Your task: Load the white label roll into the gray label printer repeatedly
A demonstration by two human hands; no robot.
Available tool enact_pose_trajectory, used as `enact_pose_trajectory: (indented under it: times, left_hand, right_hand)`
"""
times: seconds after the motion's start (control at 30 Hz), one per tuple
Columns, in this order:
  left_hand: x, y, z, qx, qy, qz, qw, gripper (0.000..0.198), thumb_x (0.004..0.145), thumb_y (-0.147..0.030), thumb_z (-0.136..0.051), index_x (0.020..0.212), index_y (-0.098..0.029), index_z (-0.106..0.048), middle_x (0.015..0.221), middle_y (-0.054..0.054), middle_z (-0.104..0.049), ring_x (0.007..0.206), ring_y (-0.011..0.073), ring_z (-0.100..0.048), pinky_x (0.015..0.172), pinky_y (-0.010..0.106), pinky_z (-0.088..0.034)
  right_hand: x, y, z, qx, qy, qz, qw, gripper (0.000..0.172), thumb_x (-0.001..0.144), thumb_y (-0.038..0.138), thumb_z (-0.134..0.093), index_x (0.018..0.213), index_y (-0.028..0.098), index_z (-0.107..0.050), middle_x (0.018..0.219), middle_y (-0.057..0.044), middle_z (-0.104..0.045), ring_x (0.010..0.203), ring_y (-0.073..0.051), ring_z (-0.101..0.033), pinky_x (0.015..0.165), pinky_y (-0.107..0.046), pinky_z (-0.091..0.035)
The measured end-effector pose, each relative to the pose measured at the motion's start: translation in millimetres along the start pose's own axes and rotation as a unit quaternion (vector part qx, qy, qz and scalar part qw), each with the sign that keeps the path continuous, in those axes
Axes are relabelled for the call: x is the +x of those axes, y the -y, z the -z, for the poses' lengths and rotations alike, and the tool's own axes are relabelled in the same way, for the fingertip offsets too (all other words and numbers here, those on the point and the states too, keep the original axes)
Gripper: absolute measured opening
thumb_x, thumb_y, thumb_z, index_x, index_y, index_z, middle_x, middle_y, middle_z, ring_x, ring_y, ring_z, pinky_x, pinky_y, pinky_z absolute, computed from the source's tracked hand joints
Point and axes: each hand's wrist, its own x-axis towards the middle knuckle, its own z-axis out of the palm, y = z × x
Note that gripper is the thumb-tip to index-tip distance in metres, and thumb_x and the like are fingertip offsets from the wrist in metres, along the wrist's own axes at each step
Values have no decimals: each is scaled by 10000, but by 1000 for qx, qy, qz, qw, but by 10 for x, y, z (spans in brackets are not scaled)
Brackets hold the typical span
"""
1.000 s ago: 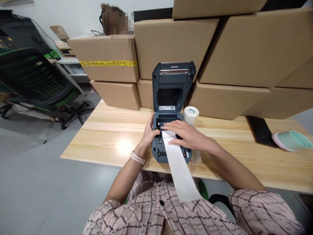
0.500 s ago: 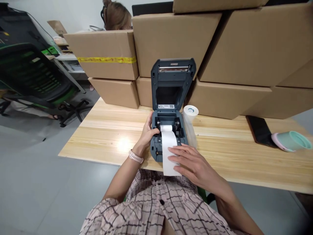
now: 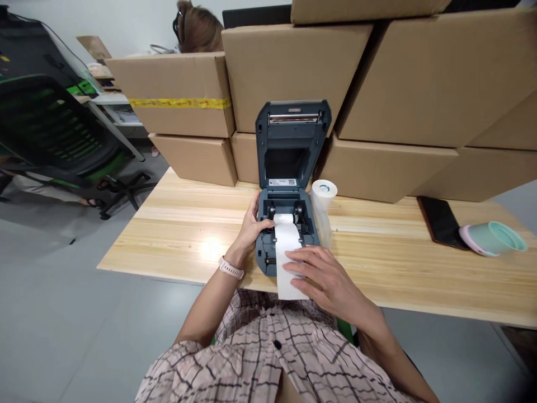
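A dark grey label printer point(image 3: 265, 254) sits near the table's front edge, its lid point(image 3: 289, 140) raised and tilted back. Inside it a small white label roll point(image 3: 284, 218) lies between two black holders, and a white label strip point(image 3: 287, 280) runs from it over the printer's front. My left hand point(image 3: 250, 228) grips the printer's left side, thumb reaching in beside the roll. Stretched, slightly spread fingers of my right hand point(image 3: 325, 277) rest on the strip's right part. Close by on the right stands a white roll point(image 3: 324, 190) with a clear tail.
Cardboard boxes point(image 3: 293, 67) are stacked along the table's back. On the right of the wooden table point(image 3: 377, 263) lie a black phone point(image 3: 440, 223) and a mint-and-pink cup point(image 3: 493, 238) on its side. A black chair point(image 3: 54, 123) is at left; a person point(image 3: 197, 28) shows behind the boxes.
The view has shifted slightly, moving everything a little to the left. The label strip now lies straighter and flatter over the printer, with my right hand still on it.
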Motion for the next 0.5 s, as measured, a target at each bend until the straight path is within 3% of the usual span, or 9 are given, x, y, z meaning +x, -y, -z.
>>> enact_pose_trajectory:
  times: [0.1, 0.17, 0.23, 0.3, 0.37, 0.43, 0.5]
  left_hand:
    - [-7, -10, -3, -25, -6, 8, 1000, 960, 656, -218, -807, 1538, -242, -428, 1656, 69, -411, 1545, 311, -353, 1280, 410, -270]
    - [-3, -9, -4, -60, -21, 17, 998, 822, 706, -246, -781, 1478, -259, -500, 1640, 46, -441, 1538, 292, -371, 1278, 407, -277]
    - [11, 0, -3, -96, -35, 22, 995, 664, 757, -266, -739, 1400, -249, -575, 1607, 43, -491, 1520, 284, -403, 1270, 405, -291]
    - [33, 16, 7, -116, -40, 22, 992, 553, 792, -282, -707, 1336, -238, -624, 1561, 48, -545, 1494, 289, -440, 1251, 411, -322]
    - [56, 39, 30, -123, -35, 22, 992, 491, 816, -303, -683, 1301, -237, -650, 1522, 51, -583, 1465, 299, -472, 1214, 424, -369]
    - [77, 68, 66, -123, -30, 24, 992, 462, 828, -327, -666, 1281, -239, -667, 1486, 52, -612, 1437, 303, -499, 1169, 425, -415]
    - [93, 100, 109, -118, -18, 28, 992, 455, 833, -353, -655, 1275, -248, -672, 1456, 45, -634, 1415, 292, -520, 1136, 412, -444]
  right_hand:
    - [-29, 24, 76, 33, 33, -13, 999, 248, 1025, 333, -583, 1243, 258, -676, 1385, -74, -682, 1288, -258, -605, 1094, -535, -478]
    - [-33, 44, 236, 118, 95, 45, 987, 330, 992, 421, -632, 1295, 292, -663, 1341, -37, -719, 1306, -232, -621, 1197, -544, -402]
    - [24, 26, 473, 217, 128, 124, 960, 380, 985, 457, -633, 1350, 349, -634, 1257, 18, -764, 1233, -178, -682, 1224, -473, -407]
    - [200, -72, 735, 243, 42, 135, 960, 361, 1020, 392, -597, 1380, 386, -614, 1280, 41, -754, 1199, -145, -702, 1177, -399, -478]
    - [526, -275, 961, 161, -160, 57, 972, 362, 1020, 337, -606, 1381, 361, -622, 1418, 16, -674, 1334, -168, -618, 1174, -390, -481]
    - [974, -559, 1113, 110, -316, -4, 942, 378, 1034, 397, -580, 1400, 302, -598, 1504, -26, -604, 1381, -174, -572, 1214, -415, -427]
    - [1455, -849, 1184, 167, -316, -84, 930, 507, 1054, 448, -526, 1515, 256, -439, 1619, -65, -471, 1446, -152, -499, 1233, -406, -392]
